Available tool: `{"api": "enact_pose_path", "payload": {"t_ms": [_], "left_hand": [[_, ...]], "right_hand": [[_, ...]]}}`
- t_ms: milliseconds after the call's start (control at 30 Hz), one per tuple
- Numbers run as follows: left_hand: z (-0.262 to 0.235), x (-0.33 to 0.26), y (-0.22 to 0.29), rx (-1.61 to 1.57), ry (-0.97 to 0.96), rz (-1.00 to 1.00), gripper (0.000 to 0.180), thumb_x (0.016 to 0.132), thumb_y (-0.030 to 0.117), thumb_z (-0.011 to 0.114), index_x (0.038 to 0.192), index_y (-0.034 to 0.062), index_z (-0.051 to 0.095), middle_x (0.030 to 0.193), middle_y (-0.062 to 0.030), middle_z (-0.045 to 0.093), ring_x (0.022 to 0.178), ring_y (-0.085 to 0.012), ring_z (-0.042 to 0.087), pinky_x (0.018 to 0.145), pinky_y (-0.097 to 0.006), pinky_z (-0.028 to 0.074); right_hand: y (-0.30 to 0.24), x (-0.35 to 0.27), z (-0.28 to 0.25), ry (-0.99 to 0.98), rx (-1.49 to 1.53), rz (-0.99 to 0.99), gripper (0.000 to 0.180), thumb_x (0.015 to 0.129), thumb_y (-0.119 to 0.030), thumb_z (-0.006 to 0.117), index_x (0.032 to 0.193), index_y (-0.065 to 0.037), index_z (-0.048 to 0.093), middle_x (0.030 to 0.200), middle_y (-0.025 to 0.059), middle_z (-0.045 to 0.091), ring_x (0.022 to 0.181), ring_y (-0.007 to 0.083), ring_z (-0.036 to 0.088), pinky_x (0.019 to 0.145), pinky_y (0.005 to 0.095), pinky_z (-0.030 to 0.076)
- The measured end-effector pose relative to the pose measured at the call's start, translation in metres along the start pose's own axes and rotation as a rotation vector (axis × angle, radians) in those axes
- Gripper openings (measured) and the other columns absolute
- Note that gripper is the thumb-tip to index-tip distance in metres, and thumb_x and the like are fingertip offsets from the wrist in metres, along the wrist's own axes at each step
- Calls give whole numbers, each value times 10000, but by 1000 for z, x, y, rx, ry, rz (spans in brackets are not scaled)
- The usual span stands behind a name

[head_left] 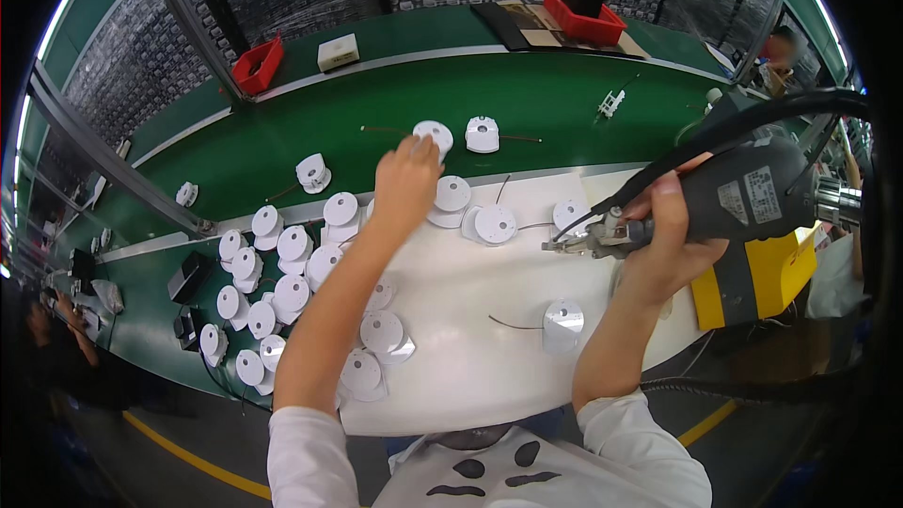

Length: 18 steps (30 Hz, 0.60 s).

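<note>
Left of the left forearm, white round-topped pieces (292,293) crowd together, some overlapping, probably to save room and stay out of the arms' way. The left hand (408,179) reaches ahead onto the green belt (555,103), its fingers meeting the near edge of a white disc piece (435,133); whether they pinch it or only touch it cannot be told. Just right of those fingers sits a white squarish piece (483,135), its lead trailing sideways, perhaps to keep it untangled. Between the hands, a lone disc (496,224) lies on the white worktop (461,320). The right hand (670,237) is wrapped around the front of a black tool (752,193), apparently to steady its metal nose (594,241), which points left.
</note>
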<state>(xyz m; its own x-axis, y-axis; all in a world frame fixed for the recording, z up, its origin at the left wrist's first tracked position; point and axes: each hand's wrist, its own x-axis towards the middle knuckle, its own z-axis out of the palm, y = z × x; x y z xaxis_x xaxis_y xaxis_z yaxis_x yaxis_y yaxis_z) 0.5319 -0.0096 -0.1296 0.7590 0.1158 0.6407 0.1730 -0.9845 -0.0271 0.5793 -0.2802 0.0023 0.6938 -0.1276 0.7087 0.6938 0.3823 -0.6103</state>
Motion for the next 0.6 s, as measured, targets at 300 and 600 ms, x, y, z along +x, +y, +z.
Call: {"api": "enact_pose_path", "payload": {"t_ms": [300, 600], "left_hand": [[84, 70, 10, -81, -176, -52, 248, 703, 157, 798, 900, 32, 717, 1016, -121, 681, 1021, -284, 624, 816, -413, 535], [115, 89, 43, -27, -172, 118, 97, 732, 59, 700, 808, 3, 718, 897, -163, 682, 889, -321, 658, 743, -430, 547]], "right_hand": [[2, 0, -11, 10, -12, 42, 308, 811, 34, 680, 1085, 26, 540, 901, 88, 630, 551, 98, 583, 476, 208, 484], [-8, -3, 8, 55, -46, 44, 194, 805, -74, 672, 940, 38, 591, 707, 81, 595, 481, 144, 529, 462, 259, 426]]}}
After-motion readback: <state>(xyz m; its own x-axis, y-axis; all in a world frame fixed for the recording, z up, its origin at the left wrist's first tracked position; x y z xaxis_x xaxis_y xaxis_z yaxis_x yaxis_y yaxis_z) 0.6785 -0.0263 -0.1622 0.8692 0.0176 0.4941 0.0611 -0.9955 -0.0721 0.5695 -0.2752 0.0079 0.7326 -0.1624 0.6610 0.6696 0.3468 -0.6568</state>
